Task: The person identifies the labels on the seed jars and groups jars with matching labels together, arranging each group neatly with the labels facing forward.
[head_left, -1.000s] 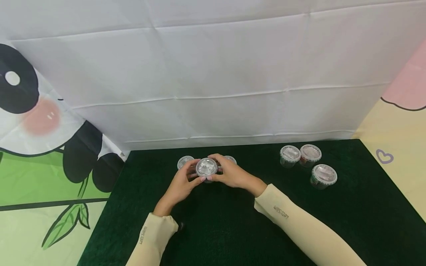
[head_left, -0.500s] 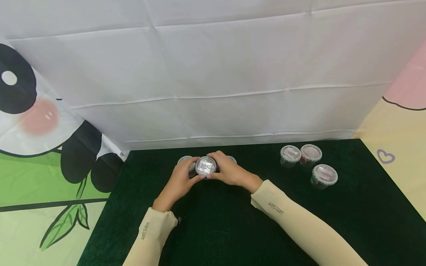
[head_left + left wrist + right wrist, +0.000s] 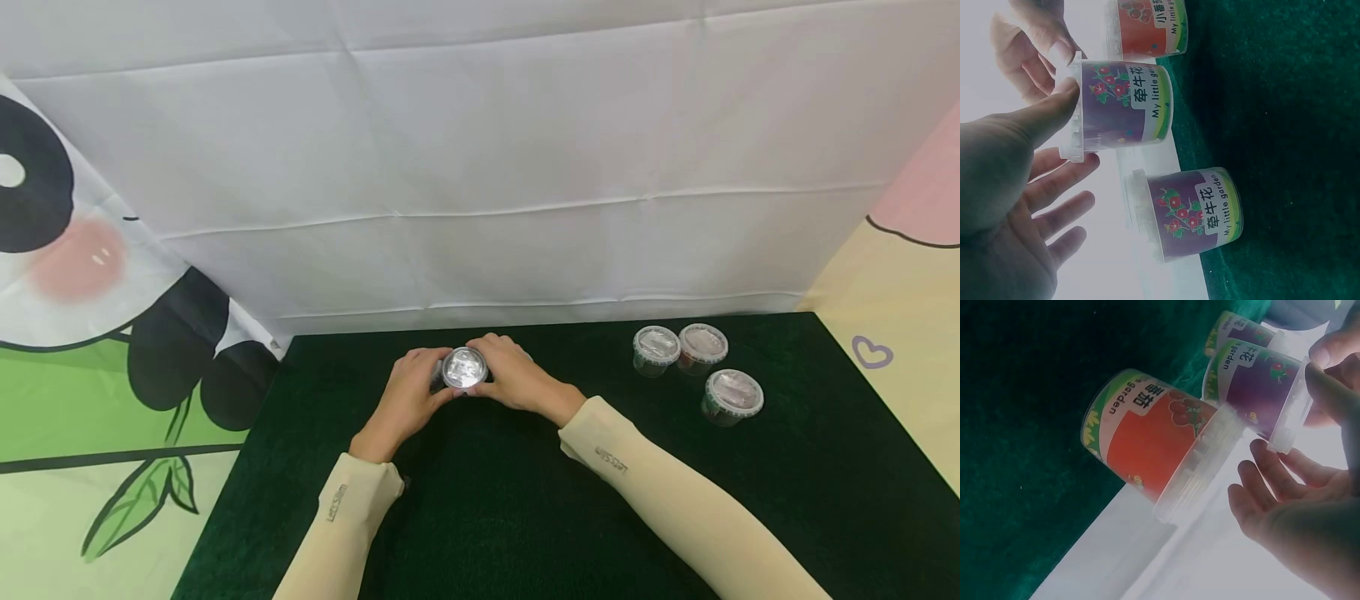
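Both hands hold one small clear plastic cup (image 3: 465, 368) by its lidded rim, thumbs at the near side. It has a purple label (image 3: 1110, 106) with red flowers and "My little garden". My left hand (image 3: 405, 400) is on the left of the lid, my right hand (image 3: 517, 379) on the right. To the left stands a matching purple-label cup (image 3: 1191, 212); to the right stands a red-label cup (image 3: 1154, 437) with tomatoes pictured. In the head view the hands mostly hide these two.
A group of three lidded cups stands at the right: one at the left (image 3: 656, 350), one at the back (image 3: 702, 347) and one nearer (image 3: 732, 396). The dark green tabletop (image 3: 480, 517) meets a white cloth backdrop (image 3: 465, 167). Printed cloth hangs at both sides.
Both hands have moved the held cup slightly away toward the back of the table. The hands now cover the cups on either side more. The three cups at the right stay put.
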Action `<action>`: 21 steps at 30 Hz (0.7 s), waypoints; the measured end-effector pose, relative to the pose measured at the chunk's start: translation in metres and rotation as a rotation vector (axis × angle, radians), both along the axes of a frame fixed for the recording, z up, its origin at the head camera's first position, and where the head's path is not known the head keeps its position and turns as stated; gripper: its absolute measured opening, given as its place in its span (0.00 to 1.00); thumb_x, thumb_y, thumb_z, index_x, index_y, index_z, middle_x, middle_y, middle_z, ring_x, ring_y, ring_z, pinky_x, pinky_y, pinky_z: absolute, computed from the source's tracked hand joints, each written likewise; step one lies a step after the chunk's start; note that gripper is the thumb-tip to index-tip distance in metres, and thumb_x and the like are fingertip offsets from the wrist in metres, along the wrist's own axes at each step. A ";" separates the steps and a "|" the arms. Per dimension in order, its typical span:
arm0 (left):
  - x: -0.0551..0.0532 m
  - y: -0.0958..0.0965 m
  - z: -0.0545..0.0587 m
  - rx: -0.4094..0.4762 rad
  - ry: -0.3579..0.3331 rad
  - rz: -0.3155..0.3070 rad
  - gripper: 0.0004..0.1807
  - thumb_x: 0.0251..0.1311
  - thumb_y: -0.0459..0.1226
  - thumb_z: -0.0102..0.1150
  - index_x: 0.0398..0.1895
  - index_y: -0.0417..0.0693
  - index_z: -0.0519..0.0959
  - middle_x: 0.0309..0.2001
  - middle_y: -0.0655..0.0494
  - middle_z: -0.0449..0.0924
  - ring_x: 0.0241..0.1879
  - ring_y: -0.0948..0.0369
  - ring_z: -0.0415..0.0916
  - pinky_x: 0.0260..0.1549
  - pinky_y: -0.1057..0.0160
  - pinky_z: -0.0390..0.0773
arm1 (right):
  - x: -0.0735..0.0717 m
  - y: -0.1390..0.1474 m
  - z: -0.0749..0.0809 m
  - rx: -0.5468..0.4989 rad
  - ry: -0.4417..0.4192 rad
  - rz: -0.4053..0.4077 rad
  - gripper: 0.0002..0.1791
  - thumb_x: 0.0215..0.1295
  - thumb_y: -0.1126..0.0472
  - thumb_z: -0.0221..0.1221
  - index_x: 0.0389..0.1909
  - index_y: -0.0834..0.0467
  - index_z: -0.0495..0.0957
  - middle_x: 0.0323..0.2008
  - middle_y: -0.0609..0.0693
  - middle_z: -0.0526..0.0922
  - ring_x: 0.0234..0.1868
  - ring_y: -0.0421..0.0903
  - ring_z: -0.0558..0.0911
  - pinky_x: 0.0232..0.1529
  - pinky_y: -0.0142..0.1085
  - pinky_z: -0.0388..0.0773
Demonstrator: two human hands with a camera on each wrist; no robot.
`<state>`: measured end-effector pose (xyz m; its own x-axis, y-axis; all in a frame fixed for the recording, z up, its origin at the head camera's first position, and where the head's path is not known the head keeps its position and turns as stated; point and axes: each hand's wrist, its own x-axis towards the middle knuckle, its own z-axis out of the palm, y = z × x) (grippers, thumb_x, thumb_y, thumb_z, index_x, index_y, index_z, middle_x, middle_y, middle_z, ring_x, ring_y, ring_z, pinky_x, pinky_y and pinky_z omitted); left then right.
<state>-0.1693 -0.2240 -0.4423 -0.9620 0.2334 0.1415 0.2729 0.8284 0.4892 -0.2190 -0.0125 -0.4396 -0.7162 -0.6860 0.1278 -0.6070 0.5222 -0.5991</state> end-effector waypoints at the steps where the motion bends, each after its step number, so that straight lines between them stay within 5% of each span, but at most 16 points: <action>1: -0.002 0.000 0.000 -0.013 0.003 0.002 0.34 0.63 0.39 0.77 0.70 0.39 0.75 0.66 0.42 0.79 0.71 0.43 0.69 0.76 0.36 0.60 | -0.001 0.000 -0.001 0.009 0.008 -0.003 0.36 0.68 0.57 0.72 0.72 0.66 0.70 0.65 0.61 0.76 0.62 0.57 0.75 0.66 0.52 0.74; 21: -0.014 -0.002 -0.006 -0.187 0.011 -0.016 0.32 0.64 0.40 0.76 0.68 0.39 0.76 0.66 0.40 0.79 0.74 0.41 0.65 0.77 0.38 0.58 | -0.012 -0.020 -0.006 0.263 0.103 -0.045 0.35 0.72 0.51 0.69 0.72 0.63 0.71 0.67 0.59 0.77 0.68 0.58 0.74 0.73 0.53 0.68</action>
